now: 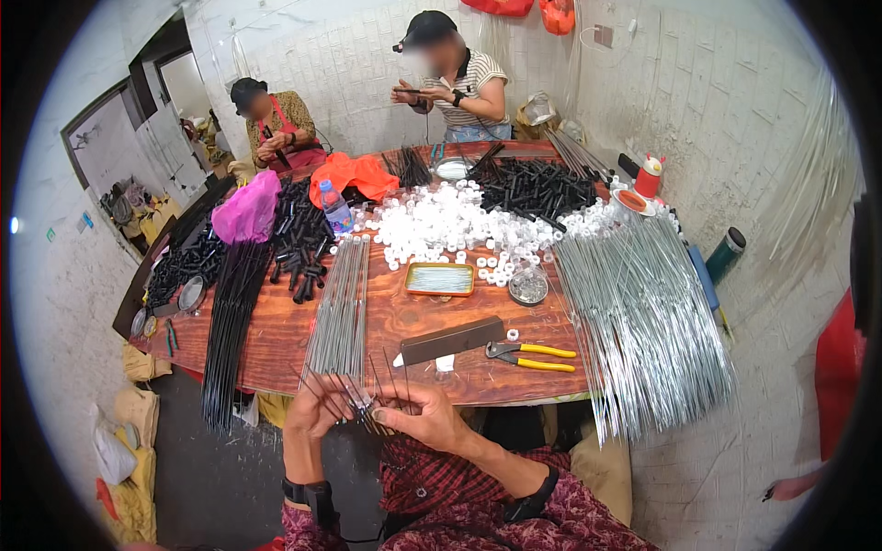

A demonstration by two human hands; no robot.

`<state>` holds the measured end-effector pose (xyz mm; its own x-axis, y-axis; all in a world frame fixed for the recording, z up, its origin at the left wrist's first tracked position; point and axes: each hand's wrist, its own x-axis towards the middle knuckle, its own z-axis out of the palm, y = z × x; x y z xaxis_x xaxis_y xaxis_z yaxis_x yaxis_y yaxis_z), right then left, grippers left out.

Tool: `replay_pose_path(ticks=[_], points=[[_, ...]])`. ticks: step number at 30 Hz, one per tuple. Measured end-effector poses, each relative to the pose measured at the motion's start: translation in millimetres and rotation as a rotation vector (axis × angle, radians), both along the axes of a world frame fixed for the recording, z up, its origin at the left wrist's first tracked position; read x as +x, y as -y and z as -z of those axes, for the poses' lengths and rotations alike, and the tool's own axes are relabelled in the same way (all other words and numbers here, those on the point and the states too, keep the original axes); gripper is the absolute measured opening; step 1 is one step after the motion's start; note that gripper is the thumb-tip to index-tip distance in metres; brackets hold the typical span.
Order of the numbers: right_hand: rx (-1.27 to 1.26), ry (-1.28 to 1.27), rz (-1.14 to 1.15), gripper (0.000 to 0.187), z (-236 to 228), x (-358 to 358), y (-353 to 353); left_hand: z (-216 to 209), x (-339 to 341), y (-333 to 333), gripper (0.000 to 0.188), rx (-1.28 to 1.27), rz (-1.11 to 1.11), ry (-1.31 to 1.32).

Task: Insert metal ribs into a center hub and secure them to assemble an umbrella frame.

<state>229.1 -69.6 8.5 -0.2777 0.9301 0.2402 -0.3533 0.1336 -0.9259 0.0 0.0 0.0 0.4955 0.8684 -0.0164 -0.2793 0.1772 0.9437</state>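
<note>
Left hand (315, 407), right hand (424, 417) pinching thin rods (366, 411) between them (table edge (505, 392) just beyond).

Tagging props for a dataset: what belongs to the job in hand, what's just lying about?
Likely the job: thin rods in left hand and right hand; grey rods; perhaps white rings, black tubes, yellow-handled pliers.

Probably lying about: drink bottle, pink bag, orange bag, green flask.

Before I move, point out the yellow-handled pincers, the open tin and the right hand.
Yellow-handled pincers (548, 350): head view, on the upper handle.
Open tin (439, 293): head view, on the near rim.
Right hand (428, 416): head view, on its middle.
</note>
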Motion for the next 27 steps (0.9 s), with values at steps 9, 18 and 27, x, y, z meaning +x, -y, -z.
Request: replay_pose_path(ticks=[9,18,27], points=[[-0.004,0.027,0.045,0.036,-1.3,-1.6,0.5,-31.0,9.4,23.2,0.045,-0.068,0.014,0.163],[0.032,0.072,0.032,0.036,-19.1,-5.0,8.9,-75.3,38.4,67.1,0.047,0.113,-0.216,-0.026],[0.108,0.141,0.179,0.03,-17.2,-11.0,14.4,-77.1,23.9,66.9,0.034,0.213,-0.221,-0.38]])
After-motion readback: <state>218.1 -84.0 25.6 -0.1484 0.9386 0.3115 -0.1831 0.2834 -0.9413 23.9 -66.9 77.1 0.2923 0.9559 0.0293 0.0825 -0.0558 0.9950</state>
